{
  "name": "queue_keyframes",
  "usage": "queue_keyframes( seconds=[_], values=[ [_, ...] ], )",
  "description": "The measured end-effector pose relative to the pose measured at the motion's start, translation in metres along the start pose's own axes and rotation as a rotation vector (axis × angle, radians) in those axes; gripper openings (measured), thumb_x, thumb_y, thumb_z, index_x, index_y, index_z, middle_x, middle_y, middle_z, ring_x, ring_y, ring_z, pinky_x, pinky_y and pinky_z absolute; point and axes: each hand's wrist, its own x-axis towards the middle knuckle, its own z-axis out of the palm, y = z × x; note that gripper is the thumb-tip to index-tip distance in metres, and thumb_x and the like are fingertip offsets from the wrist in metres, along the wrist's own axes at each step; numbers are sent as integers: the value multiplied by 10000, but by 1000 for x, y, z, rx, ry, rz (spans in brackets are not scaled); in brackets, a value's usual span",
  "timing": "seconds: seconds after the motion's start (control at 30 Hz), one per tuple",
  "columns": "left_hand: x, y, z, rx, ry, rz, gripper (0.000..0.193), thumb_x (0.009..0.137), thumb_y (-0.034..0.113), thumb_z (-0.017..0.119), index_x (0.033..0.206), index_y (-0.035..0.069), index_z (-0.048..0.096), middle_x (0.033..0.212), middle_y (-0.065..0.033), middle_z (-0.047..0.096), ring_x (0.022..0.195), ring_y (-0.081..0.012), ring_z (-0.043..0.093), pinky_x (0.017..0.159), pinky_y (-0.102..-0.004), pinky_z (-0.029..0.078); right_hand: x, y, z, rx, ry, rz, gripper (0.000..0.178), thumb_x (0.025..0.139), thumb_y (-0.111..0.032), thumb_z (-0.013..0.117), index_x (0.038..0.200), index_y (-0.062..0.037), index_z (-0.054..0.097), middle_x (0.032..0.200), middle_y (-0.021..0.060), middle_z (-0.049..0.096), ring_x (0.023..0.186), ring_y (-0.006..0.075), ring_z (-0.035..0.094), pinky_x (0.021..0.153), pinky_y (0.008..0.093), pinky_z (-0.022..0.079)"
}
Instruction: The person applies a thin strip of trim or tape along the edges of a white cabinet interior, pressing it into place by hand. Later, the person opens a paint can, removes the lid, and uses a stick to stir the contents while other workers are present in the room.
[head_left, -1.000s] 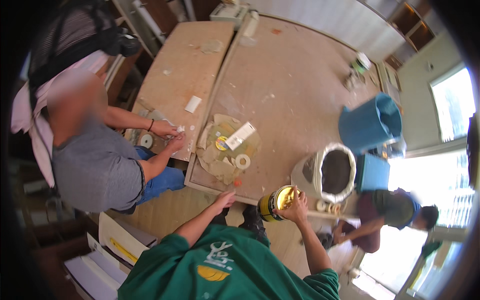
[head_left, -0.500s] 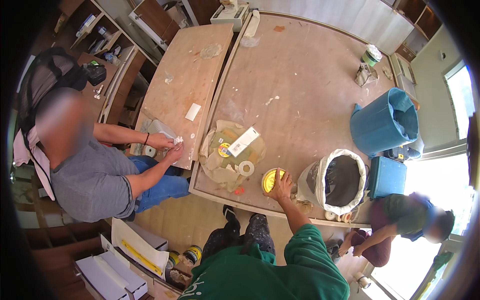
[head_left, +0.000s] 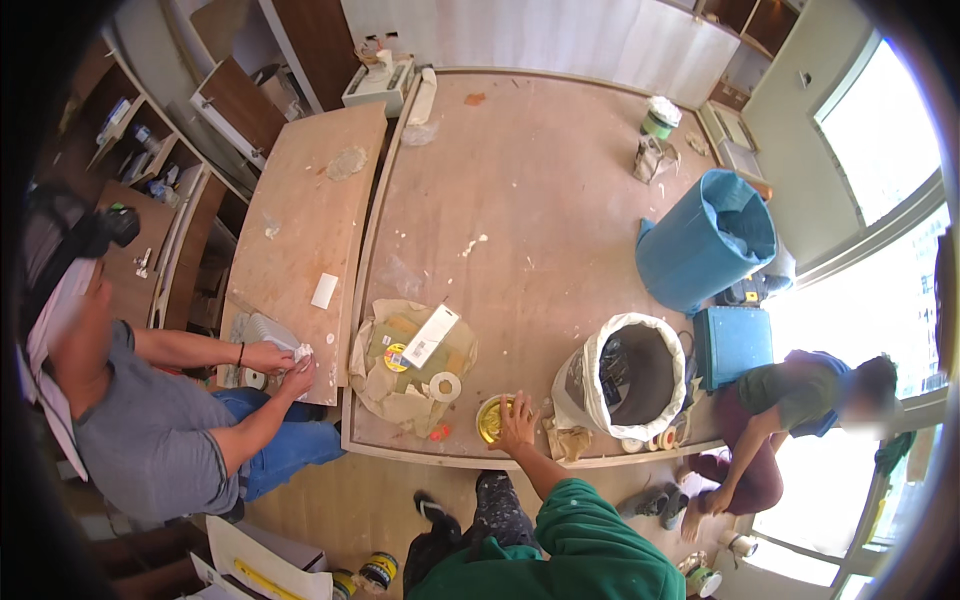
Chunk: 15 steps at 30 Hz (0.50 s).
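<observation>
My right hand (head_left: 517, 423) reaches over the front edge of the wooden tabletop, its fingers spread at the right side of a round yellow tin (head_left: 487, 420). The tin sits flat near the edge, with a shiny gold-coloured face upward; the hand covers its right rim. Just left of it lies a small red-orange piece (head_left: 441, 433). Farther left, a crumpled beige sheet (head_left: 372, 372) carries a white roll of tape (head_left: 444, 387), a white rectangular package (head_left: 433, 336) and a yellow round label (head_left: 397, 357). My left hand is out of view.
Right of my hand stand a white-rimmed bin (head_left: 570, 390), a tall blue bin (head_left: 680, 255) and a blue case (head_left: 735, 345). Crumpled brown paper (head_left: 568, 440) lies near the edge. A co-worker (head_left: 150, 420) handles something white at left; another person (head_left: 790, 420) crouches at right.
My view has shifted, so the table appears farther left and lower. The yellow tin has moved slightly left and now lies flat; my right hand's fingers have spread from their grip on its rim.
</observation>
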Motion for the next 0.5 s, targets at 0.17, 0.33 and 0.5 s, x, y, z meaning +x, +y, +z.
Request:
queue_keyframes(
  seconds=[0.17, 0.33, 0.5],
  values=[
    [0, -41, -12, -124, 21, 77, 228, 925, 282, 566, 900, 72, 652, 787, -66, 648, 656, -231, 600, 629, -391, 498, -27, 9, 13, 292, 181, 26, 1219, 665, -520, 862, 1589, -93, 191, 1621, 291, 118, 1495, 489, 154, 1171, 594, 266],
    [2, -175, -19, -294, 82, 77, 241, 917, 288, 564, 898, 66, 655, 794, -78, 658, 662, -242, 611, 646, -394, 509, -87, 1, 21, 451, -18, 224, 906, 815, -464, 710, 1520, -22, 351, 1534, 300, 351, 1451, 444, 302, 1176, 497, 317],
    [-1, -342, -13, -428, 182, 147, 229, 911, 271, 555, 866, 64, 643, 764, -86, 632, 636, -244, 605, 623, -401, 508, -143, -1, 130, 392, -310, 339, 898, 835, -511, 708, 1483, 34, 411, 1434, 227, 524, 1292, 397, 537, 1082, 478, 439]
  ],
)
